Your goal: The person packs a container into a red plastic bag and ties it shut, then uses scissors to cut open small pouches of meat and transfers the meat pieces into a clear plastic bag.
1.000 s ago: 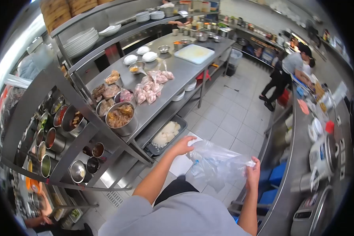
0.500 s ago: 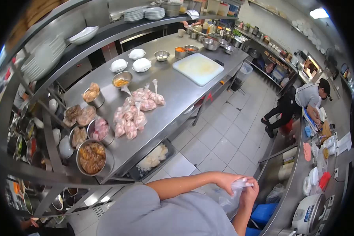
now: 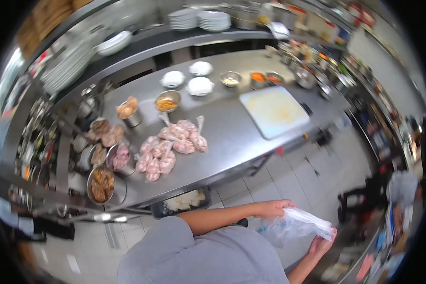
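Left hand (image 3: 273, 208) and right hand (image 3: 323, 242) each close on one end of a thin plastic bag (image 3: 288, 232), between four and five o'clock, a two-ended grip that draws its rim straight. Largest, the steel worktop (image 3: 227, 137) spans the centre; on it, bagged meat (image 3: 184, 144) sits clustered towards nine o'clock, perhaps to leave space beside the white cutting board (image 3: 275, 111) at two. Whether the bag contains anything is unclear; blur smears the three-to-four-o'clock side.
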Available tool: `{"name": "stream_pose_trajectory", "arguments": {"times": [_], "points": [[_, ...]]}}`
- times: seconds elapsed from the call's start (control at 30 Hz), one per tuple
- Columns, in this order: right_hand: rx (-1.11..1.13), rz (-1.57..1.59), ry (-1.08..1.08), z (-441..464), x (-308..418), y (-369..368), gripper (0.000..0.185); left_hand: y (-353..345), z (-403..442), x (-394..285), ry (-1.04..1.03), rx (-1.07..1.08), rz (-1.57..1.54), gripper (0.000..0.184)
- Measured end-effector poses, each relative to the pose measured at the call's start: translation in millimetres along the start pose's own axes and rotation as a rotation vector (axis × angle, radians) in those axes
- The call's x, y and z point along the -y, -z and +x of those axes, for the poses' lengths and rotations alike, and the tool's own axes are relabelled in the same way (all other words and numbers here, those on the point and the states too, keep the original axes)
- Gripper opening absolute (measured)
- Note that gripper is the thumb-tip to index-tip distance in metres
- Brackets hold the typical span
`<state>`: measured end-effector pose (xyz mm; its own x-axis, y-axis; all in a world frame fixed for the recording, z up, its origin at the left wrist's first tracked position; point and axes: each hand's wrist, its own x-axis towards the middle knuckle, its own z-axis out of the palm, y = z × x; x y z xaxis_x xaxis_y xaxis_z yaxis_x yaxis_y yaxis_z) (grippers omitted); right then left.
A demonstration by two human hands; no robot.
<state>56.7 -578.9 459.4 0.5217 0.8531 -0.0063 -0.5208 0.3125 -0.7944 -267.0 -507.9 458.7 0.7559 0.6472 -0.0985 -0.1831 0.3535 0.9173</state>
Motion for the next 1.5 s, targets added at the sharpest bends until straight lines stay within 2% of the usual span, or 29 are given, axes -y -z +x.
{"name": "stream_pose_trajectory", "arguments": {"times": [0.07, 0.1, 0.13, 0.2, 0.27, 0.33, 0.37, 0.4, 0.47, 0.53, 0.57, 0.63, 0.67, 0.73, 0.77, 0.83, 0.87, 0.93, 0.97, 1.03, 1.1, 1.17, 1.2, 1.23, 1.27, 1.3, 1.37, 1.47, 1.5], "points": [[0.116, -0.173, -0.175, 55.0, -20.4, -48.5, 0.024, 29.5, -10.3, -56.7, -0.183, -0.059, -0.095, 0.032], [0.183, -0.172, -0.289, 73.5, -30.1, -74.1, 0.034, 53.7, -16.1, -71.1, -0.186, -0.172, 0.034, 0.028], [0.217, -0.179, -0.330, 87.4, -40.0, -99.5, 0.034, 79.6, -25.3, -81.0, -0.174, -0.283, 0.157, 0.025], [0.571, -0.574, -0.380, 106.2, -56.8, -149.2, 0.040, 130.9, -54.3, -92.5, -0.348, -0.539, 0.191, 0.023], [0.668, -0.612, -0.395, 120.6, -75.7, -181.4, 0.040, 165.8, -111.3, -118.9, -0.436, -1.009, 0.304, 0.018], [0.694, -0.529, -0.493, 130.2, -106.6, -192.4, 0.038, 213.2, -170.6, -125.2, -0.601, -1.361, 0.219, 0.029], [0.700, -0.528, -0.507, 131.9, -121.8, -195.0, 0.038, 234.6, -197.5, -124.2, -0.736, -1.598, 0.447, 0.034], [0.695, -0.544, -0.533, 133.0, -136.1, -196.3, 0.036, 250.8, -225.4, -122.2, -0.714, -1.821, 0.454, 0.034], [0.690, -0.560, -0.538, 136.3, -155.0, -199.8, 0.034, 263.1, -272.7, -135.4, -0.873, -2.074, 0.608, 0.032], [0.683, -0.601, -0.595, 131.7, -164.7, -202.0, 0.030, 282.5, -332.5, -126.4, -0.433, -2.454, 1.042, 0.027], [0.705, -0.591, -0.586, 131.3, -168.0, -203.8, 0.028, 286.6, -345.1, -130.1, -0.454, -2.463, 1.026, 0.027], [0.708, -0.631, -0.568, 139.5, -174.2, -208.9, 0.028, 290.6, -363.7, -137.1, 0.061, -2.650, 0.968, 0.024], [0.695, -0.671, -0.572, 140.2, -177.3, -210.7, 0.028, 309.6, -372.4, -127.6, 0.061, -2.654, 0.956, 0.024], [0.685, -0.710, -0.541, 148.5, -183.0, -219.0, 0.027, 370.4, -387.8, -99.0, 0.369, -2.580, 1.358, 0.028], [0.671, -0.741, -0.508, 151.7, -188.1, -225.4, 0.027, 390.4, -393.0, -96.3, 0.361, -2.578, 1.359, 0.028], [0.661, -0.717, -0.483, 150.2, -197.0, -237.9, 0.027, 429.3, -398.6, -92.5, 0.625, -2.344, 1.278, 0.034], [0.654, -0.703, -0.468, 147.3, -198.5, -240.6, 0.027, 455.3, -407.0, -79.9, 0.624, -2.329, 1.278, 0.034], [0.643, -0.740, -0.487, 134.2, -202.0, -245.9, 0.026, 499.3, -431.3, -52.6, 0.715, -2.202, 1.019, 0.038], [0.649, -0.760, -0.499, 128.6, -204.3, -250.8, 0.025, 506.0, -435.5, -52.6, 0.708, -2.184, 1.024, 0.038], [0.657, -0.787, -0.547, 121.6, -206.7, -256.8, 0.025, 515.0, -438.0, -53.5, 0.920, -2.202, 0.884, 0.040], [0.673, -0.836, -0.606, 115.7, -204.2, -260.0, 0.026, 552.4, -459.4, -22.3, 0.807, -2.356, 0.935, 0.030], [0.629, -0.857, -0.606, 117.7, -204.0, -268.8, 0.027, 656.3, -529.6, 66.2, 0.904, -1.998, 1.440, 0.027], [0.626, -0.870, -0.610, 122.8, -204.5, -274.1, 0.028, 650.7, -530.4, 53.2, 1.166, -1.603, 1.871, 0.027], [0.633, -0.856, -0.604, 126.9, -204.3, -279.1, 0.029, 663.8, -534.9, 44.9, 1.279, -1.599, 1.619, 0.027], [0.633, -0.841, -0.597, 130.7, -203.4, -282.8, 0.029, 663.3, -537.9, 34.2, 1.283, -1.483, 1.703, 0.028], [0.619, -0.812, -0.609, 131.2, -201.3, -288.8, 0.030, 651.9, -529.1, 10.9, 1.356, -1.430, 1.555, 0.028], [0.609, -0.794, -0.636, 127.5, -198.2, -301.5, 0.030, 660.0, -524.5, -6.4, 1.694, -1.274, 1.352, 0.028], [0.635, -0.794, -0.689, 118.0, -210.8, -298.2, 0.031, 649.7, -523.6, -11.2, 1.605, -1.462, 1.472, 0.027], [0.693, -0.792, -0.760, 117.4, -217.1, -295.1, 0.032, 644.1, -519.6, -16.0, 1.099, -1.991, 0.970, 0.031]]}}
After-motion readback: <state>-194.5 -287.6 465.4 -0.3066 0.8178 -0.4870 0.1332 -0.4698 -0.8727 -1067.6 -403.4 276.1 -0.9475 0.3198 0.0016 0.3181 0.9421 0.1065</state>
